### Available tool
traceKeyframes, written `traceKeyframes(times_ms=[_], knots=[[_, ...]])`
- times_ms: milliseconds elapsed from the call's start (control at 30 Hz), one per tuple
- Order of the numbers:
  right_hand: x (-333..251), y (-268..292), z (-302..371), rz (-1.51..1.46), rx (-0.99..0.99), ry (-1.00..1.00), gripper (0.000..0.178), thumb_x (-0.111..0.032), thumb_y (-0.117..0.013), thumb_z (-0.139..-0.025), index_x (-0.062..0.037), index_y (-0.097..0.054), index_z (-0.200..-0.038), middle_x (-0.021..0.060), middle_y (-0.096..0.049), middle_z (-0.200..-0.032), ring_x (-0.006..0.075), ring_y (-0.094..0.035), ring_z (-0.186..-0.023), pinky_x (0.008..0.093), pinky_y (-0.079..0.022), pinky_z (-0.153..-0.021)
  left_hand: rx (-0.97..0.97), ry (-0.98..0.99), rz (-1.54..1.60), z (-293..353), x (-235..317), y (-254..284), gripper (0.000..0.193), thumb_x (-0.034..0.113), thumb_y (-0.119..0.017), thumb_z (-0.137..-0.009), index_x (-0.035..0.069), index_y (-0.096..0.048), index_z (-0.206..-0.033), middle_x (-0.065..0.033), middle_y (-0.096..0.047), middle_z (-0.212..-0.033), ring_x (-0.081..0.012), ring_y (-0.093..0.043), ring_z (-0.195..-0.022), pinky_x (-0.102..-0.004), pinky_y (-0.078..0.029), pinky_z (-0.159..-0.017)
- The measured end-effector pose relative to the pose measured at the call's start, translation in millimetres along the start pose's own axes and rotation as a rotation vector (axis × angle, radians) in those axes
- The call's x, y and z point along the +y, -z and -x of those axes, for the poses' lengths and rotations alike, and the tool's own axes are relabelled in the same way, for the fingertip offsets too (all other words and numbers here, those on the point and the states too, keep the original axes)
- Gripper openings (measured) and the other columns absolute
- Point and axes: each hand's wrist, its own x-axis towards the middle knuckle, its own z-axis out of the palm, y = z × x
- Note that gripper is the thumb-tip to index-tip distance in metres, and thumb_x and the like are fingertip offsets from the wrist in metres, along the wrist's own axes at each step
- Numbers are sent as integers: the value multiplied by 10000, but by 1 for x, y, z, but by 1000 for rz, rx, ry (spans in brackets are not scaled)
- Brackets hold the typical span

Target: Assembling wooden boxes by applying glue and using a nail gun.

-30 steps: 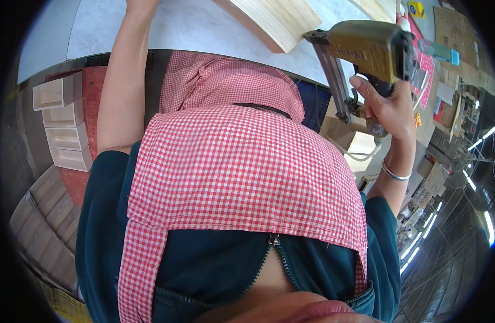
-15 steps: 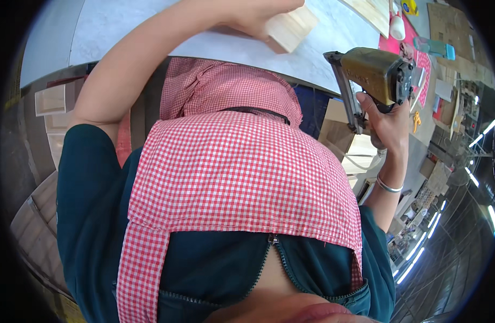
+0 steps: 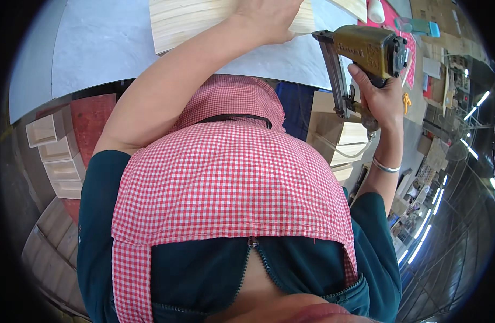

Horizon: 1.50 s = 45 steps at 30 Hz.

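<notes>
A pale wooden piece [image 3: 191, 21] lies on the light, marbled worktop, running out past the top edge of the view. My left hand [image 3: 266, 21] reaches across and grips it, with the thumb side toward me and the other fingertips partly cut off. In my right hand [image 3: 385, 99] is a pneumatic nail gun [image 3: 363, 48], gold-brown and black, held up by its handle with the fingers wrapped round. Its slim dark magazine [image 3: 333, 72] faces left, and the nose is close to the right end of the wood. An air hose [image 3: 347, 153] runs down from the handle.
The worktop [image 3: 105, 43] ends just in front of my checked apron. More boards [image 3: 350, 8], a white bottle [image 3: 375, 11] and a teal-capped container [image 3: 420, 26] are at the far right. Wooden drawer boxes [image 3: 61, 167] are stacked at left, and wooden pieces [image 3: 352, 134] sit below the worktop's right side.
The wooden piece has turned from end-on to lying broad across the worktop, with my left hand still on it. My right hand has brought the nail gun up and left, nearer the wood.
</notes>
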Motion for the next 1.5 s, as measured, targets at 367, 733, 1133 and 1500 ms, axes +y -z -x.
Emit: traceKeyframes(times_ms=[367,733,1133,1500], knots=[[-8,-1,-8,60,-48,2,302,-250,-818,-849,4,-719,-979,21,-614,-603,85,-485,-460,235,-367,-431,-17,-8,35,-1,-11,-10,512,397,-801,-702,47,-622,-1030,-206,-589,-1042,-326,-539,-972,-446,-447,-822],[-18,-13,8,-35,-52,265,297,-273,-822,-853,-14,-689,-912,3,-555,-535,91,-453,-399,224,-339,-386,-272,381,-145,127,-72,72,1105,392,-911,-607,63,-374,-1515,-294,-337,-1521,-455,-260,-1439,-561,-252,-1179],[-36,-30,10,37,-133,228,290,-180,-832,-829,5,-709,-1015,80,-737,-834,147,-647,-649,266,-500,-563,79,115,34,122,-72,25,896,318,-851,-696,59,-467,-1463,-294,-450,-1356,-404,-431,-1214,-454,-362,-1067],[-31,-40,15,-50,-104,210,304,-263,-824,-853,-9,-692,-955,4,-580,-562,87,-463,-404,231,-348,-378,19,178,55,121,-71,25,945,364,-856,-691,75,-437,-1488,-295,-427,-1397,-407,-410,-1264,-456,-332,-1101]])
